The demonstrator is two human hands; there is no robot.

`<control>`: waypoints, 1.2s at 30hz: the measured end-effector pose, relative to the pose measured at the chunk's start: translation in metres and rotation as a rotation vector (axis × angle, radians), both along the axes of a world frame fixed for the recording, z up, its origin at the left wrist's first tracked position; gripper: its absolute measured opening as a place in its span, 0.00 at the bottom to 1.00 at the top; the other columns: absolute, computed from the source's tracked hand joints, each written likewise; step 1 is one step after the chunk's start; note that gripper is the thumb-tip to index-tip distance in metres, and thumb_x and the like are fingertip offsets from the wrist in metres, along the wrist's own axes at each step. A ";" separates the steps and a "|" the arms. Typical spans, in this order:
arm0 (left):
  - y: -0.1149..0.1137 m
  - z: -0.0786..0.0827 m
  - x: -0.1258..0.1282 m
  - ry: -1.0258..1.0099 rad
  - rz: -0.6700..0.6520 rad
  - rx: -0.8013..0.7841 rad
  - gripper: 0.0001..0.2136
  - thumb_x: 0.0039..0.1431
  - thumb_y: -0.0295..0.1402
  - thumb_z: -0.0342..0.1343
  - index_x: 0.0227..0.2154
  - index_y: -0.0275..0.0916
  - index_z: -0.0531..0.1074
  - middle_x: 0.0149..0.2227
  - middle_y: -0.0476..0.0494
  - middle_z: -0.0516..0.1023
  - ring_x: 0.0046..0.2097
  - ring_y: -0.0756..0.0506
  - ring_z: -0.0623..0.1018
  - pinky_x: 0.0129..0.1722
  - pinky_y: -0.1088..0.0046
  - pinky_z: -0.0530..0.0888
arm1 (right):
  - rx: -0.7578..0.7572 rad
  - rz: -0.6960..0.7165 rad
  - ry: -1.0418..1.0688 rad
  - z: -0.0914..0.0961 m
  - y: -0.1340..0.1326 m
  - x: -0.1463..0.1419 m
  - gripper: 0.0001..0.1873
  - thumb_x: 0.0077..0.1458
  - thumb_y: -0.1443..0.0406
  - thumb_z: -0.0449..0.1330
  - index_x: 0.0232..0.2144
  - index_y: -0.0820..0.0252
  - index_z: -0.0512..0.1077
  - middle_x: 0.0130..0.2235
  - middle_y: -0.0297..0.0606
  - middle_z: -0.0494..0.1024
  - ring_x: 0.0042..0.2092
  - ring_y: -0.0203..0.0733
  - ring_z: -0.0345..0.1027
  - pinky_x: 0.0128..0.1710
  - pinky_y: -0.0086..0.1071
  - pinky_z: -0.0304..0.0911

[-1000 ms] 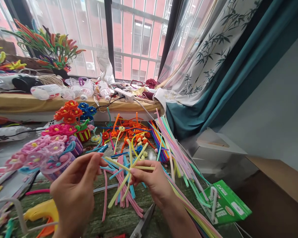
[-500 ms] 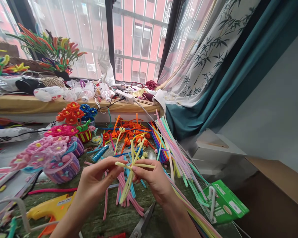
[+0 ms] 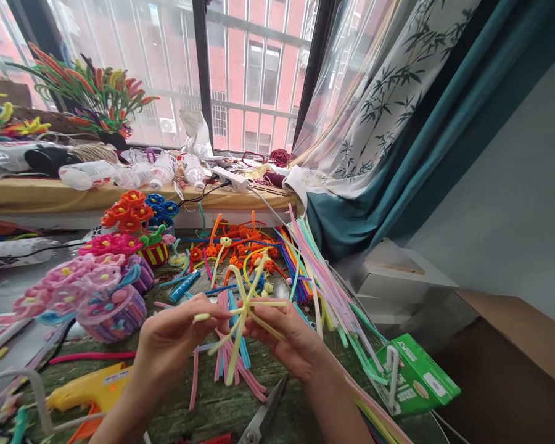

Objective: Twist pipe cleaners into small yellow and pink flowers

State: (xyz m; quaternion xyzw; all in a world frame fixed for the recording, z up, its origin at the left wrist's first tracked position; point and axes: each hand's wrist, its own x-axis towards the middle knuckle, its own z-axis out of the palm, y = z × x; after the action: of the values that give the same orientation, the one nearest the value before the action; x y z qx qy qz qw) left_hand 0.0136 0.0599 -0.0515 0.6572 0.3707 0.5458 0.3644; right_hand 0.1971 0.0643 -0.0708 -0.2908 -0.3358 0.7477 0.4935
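Observation:
Both my hands hold a bundle of pale yellow pipe cleaners [image 3: 245,308] that cross at one point and fan out like a star above the green table. My left hand [image 3: 176,342] pinches the strands on the left side of the crossing, fingers closed. My right hand [image 3: 291,339] grips the crossing from the right, fingers closed around it. Beneath the bundle lie loose pink and blue pipe cleaners [image 3: 234,361].
Scissors [image 3: 263,416] lie near the front edge, a yellow glue gun [image 3: 90,388] at the left. Pipe-cleaner flower pots [image 3: 115,308] stand at the left, a long pastel bundle [image 3: 333,290] and a green box [image 3: 419,382] at the right. The windowsill [image 3: 120,191] holds bottles and a power strip.
My left hand has moved right from an open reach to a pinch on the yellow strands. The bundle has turned and its strands now fan differently.

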 end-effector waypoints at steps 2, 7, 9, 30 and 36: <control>-0.001 -0.002 0.000 -0.052 0.036 -0.015 0.05 0.55 0.33 0.61 0.28 0.47 0.82 0.22 0.50 0.78 0.27 0.47 0.75 0.32 0.73 0.69 | -0.026 0.084 0.055 0.001 -0.001 0.002 0.18 0.42 0.59 0.72 0.33 0.67 0.79 0.29 0.39 0.79 0.30 0.34 0.72 0.34 0.26 0.66; 0.002 -0.005 -0.001 -0.053 -0.003 -0.036 0.06 0.55 0.38 0.61 0.29 0.46 0.82 0.22 0.49 0.78 0.27 0.47 0.74 0.31 0.73 0.68 | 0.004 0.054 -0.002 -0.001 -0.001 -0.003 0.19 0.36 0.59 0.74 0.26 0.69 0.79 0.24 0.37 0.77 0.26 0.33 0.70 0.29 0.26 0.65; 0.004 -0.006 -0.002 -0.045 -0.072 -0.035 0.07 0.56 0.40 0.60 0.30 0.47 0.82 0.21 0.49 0.77 0.27 0.47 0.73 0.32 0.72 0.68 | 0.030 0.006 -0.023 -0.001 -0.002 -0.005 0.18 0.36 0.58 0.74 0.26 0.69 0.79 0.23 0.37 0.77 0.25 0.33 0.70 0.28 0.26 0.63; 0.004 -0.004 0.006 0.085 -0.118 -0.300 0.11 0.52 0.36 0.62 0.19 0.38 0.69 0.24 0.52 0.70 0.28 0.50 0.69 0.28 0.77 0.64 | 0.071 -0.049 -0.037 -0.003 0.000 -0.011 0.16 0.41 0.58 0.72 0.19 0.67 0.74 0.19 0.35 0.76 0.22 0.32 0.68 0.24 0.24 0.63; 0.005 -0.002 0.009 0.130 -0.072 -0.257 0.12 0.51 0.36 0.61 0.17 0.37 0.69 0.23 0.52 0.69 0.28 0.50 0.68 0.27 0.77 0.64 | 0.047 -0.046 -0.045 -0.003 -0.002 -0.009 0.15 0.42 0.59 0.72 0.22 0.67 0.74 0.21 0.36 0.77 0.23 0.32 0.71 0.24 0.22 0.63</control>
State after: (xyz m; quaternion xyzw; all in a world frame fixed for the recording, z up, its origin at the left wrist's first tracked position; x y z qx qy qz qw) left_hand 0.0223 0.0648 -0.0530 0.6518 0.4365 0.4369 0.4401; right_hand 0.1881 0.0626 -0.0740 -0.3035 -0.3576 0.7214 0.5095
